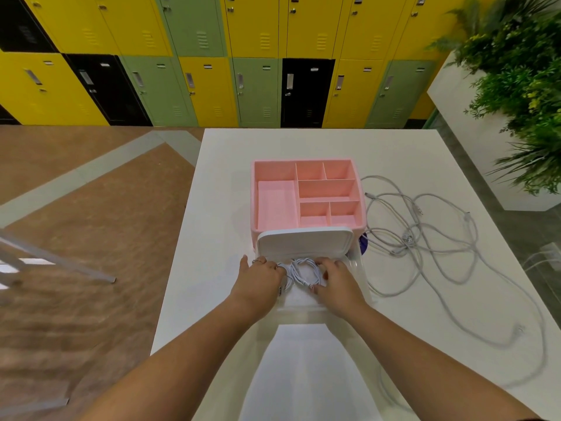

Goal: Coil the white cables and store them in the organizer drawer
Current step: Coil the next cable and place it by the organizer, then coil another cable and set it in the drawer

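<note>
A pink organizer (273,205) with several top compartments stands on the white table (218,183). Its clear drawer (358,268) is pulled out toward me under a white front edge (305,240). A coiled white cable (303,273) lies in the drawer. My left hand (258,279) rests on the coil's left side and my right hand (340,284) presses its right side; both touch the coil. More white cables (425,238) lie loose and tangled on the table to the right of the organizer.
One loose cable (516,332) trails to the table's near right edge. A white planter with green plants (516,86) stands at the right. Coloured lockers (212,71) line the back wall. A metal frame (60,262) is on the floor at left.
</note>
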The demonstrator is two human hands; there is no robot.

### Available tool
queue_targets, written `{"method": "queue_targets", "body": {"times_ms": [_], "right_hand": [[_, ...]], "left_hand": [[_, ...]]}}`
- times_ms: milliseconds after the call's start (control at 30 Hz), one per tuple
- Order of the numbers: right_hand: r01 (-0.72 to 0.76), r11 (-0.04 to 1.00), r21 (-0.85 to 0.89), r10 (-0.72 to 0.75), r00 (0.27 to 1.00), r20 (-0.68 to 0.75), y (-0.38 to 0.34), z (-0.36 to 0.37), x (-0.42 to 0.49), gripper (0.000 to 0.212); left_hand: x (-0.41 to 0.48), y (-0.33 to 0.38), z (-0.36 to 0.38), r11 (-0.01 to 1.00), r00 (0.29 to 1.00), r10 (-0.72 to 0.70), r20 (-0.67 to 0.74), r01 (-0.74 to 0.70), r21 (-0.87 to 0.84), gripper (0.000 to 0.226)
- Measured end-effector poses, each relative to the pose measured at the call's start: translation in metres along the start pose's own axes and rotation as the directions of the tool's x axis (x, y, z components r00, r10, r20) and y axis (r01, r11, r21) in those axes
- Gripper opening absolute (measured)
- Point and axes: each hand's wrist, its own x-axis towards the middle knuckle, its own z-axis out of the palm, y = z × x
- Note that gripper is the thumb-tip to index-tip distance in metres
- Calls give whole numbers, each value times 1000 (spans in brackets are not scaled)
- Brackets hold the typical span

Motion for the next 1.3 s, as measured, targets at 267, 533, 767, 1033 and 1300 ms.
{"method": "queue_targets", "body": {"times_ms": [267, 533, 767, 1033, 1300], "right_hand": [[-1, 1000, 7, 1, 1000, -6, -2, 0, -2, 54], [-43, 997, -66, 48, 996, 71, 0, -1, 2, 81], [-8, 995, -101, 17, 996, 91, 1, -6, 1, 85], [19, 995, -100, -8, 993, 117, -2, -13, -2, 82], [41, 999, -31, -40, 998, 51, 1, -37, -15, 45]], "left_hand": [[-3, 2, 1, 1000, 1000, 0, 10, -1, 25, 47], [-8, 9, 2, 999, 995, -39, -88, 42, 28, 52], [-8, 15, -7, 990, 996, -49, -79, 58, 129, 45], [-11, 7, -3, 998, 994, -8, -106, 16, 68, 39], [-14, 3, -17, 999, 993, 36, -114, -34, 17, 30]]}}
